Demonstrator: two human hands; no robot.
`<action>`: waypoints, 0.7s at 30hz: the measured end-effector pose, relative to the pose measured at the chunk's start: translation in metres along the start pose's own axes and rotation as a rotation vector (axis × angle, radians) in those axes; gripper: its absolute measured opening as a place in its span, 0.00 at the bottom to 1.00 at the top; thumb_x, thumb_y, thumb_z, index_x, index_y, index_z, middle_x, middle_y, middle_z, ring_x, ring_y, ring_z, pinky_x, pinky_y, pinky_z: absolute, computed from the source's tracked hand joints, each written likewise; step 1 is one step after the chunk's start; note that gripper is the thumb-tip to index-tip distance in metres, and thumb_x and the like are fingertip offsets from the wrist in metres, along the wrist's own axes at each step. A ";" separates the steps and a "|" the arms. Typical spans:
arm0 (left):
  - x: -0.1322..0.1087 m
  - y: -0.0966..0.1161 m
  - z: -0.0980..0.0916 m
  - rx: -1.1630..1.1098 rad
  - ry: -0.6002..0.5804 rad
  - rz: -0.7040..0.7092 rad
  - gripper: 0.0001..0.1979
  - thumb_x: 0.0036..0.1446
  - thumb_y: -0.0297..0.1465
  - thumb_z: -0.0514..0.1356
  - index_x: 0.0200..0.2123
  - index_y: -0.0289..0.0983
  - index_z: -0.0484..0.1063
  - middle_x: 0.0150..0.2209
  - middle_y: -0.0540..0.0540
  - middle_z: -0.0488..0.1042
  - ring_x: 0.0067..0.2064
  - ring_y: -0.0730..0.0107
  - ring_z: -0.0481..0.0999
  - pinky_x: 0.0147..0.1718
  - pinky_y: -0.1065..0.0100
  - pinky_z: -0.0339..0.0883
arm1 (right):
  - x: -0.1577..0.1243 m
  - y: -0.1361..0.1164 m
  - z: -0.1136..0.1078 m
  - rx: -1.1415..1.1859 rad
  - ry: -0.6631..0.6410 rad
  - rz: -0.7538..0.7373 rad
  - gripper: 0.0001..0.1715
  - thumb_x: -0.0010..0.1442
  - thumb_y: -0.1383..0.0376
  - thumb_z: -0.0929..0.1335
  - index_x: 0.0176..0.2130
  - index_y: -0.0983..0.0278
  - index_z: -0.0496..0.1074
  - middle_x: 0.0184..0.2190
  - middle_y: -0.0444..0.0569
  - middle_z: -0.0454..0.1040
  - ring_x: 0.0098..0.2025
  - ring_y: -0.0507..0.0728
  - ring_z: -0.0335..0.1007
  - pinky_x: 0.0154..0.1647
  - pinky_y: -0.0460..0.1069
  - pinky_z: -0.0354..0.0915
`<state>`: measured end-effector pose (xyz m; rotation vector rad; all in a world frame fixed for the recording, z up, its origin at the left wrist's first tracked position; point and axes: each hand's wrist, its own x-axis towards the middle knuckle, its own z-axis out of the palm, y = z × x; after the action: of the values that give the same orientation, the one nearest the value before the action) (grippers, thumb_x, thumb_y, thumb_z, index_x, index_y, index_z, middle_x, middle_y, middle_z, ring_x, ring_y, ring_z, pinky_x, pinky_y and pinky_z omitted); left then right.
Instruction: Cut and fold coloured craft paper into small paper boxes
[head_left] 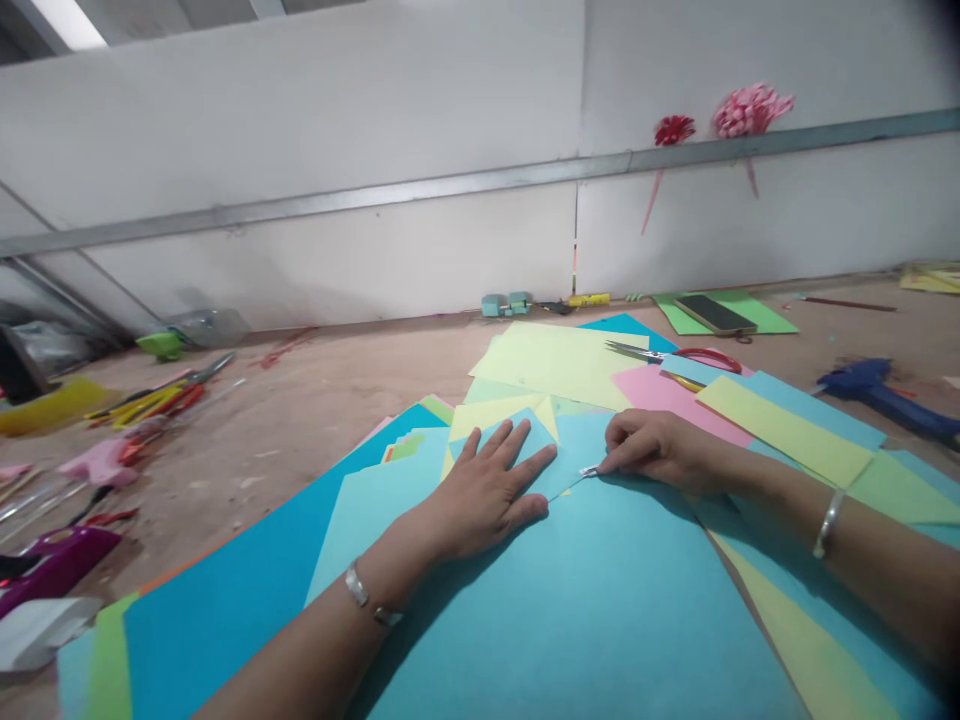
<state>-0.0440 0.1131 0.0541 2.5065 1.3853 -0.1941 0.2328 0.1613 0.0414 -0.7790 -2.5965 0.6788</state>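
My left hand (499,490) lies flat with fingers spread on a small light blue piece of paper (525,425) and the large light blue sheet (592,600). To its right, my right hand (652,450) is closed in a pinch on a small silvery, blade-like piece (588,471); its exact kind is too small to make out. A thin line runs across the paper from this piece toward my left thumb. Pale yellow paper (480,412) shows beyond my left fingertips.
Scissors with red handles (705,357) rest on coloured sheets behind my right hand. A blue glue gun (885,395) lies to the right, and a phone (716,314) on green paper at the back. Pliers (210,368) and a pink tool (101,462) are at left.
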 end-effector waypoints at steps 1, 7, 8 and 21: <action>0.000 0.000 0.001 0.002 0.002 0.005 0.31 0.65 0.51 0.43 0.68 0.51 0.45 0.71 0.43 0.33 0.71 0.47 0.33 0.64 0.39 0.32 | 0.000 -0.001 0.001 0.021 -0.003 0.006 0.15 0.65 0.62 0.64 0.43 0.58 0.81 0.35 0.49 0.73 0.35 0.53 0.69 0.34 0.47 0.66; 0.001 -0.003 0.004 -0.008 0.023 0.044 0.30 0.66 0.51 0.42 0.68 0.51 0.46 0.71 0.42 0.33 0.71 0.45 0.34 0.62 0.36 0.31 | 0.000 -0.006 -0.001 0.067 -0.054 0.011 0.17 0.66 0.59 0.64 0.44 0.58 0.80 0.35 0.49 0.72 0.33 0.51 0.69 0.34 0.46 0.66; 0.001 -0.003 0.003 -0.003 0.016 0.031 0.30 0.66 0.51 0.42 0.68 0.51 0.45 0.71 0.42 0.33 0.71 0.46 0.34 0.62 0.35 0.30 | -0.001 -0.007 -0.003 0.070 -0.064 0.002 0.17 0.66 0.59 0.63 0.43 0.58 0.81 0.35 0.49 0.72 0.32 0.51 0.69 0.33 0.46 0.65; -0.001 -0.002 0.001 -0.011 -0.013 0.010 0.32 0.65 0.53 0.41 0.69 0.51 0.44 0.71 0.42 0.32 0.71 0.46 0.31 0.62 0.34 0.30 | 0.002 -0.020 0.013 0.010 -0.125 -0.086 0.16 0.66 0.63 0.63 0.45 0.56 0.79 0.33 0.48 0.70 0.31 0.51 0.67 0.32 0.45 0.63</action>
<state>-0.0461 0.1131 0.0529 2.4984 1.3648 -0.1997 0.2172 0.1434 0.0421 -0.6364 -2.7184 0.7363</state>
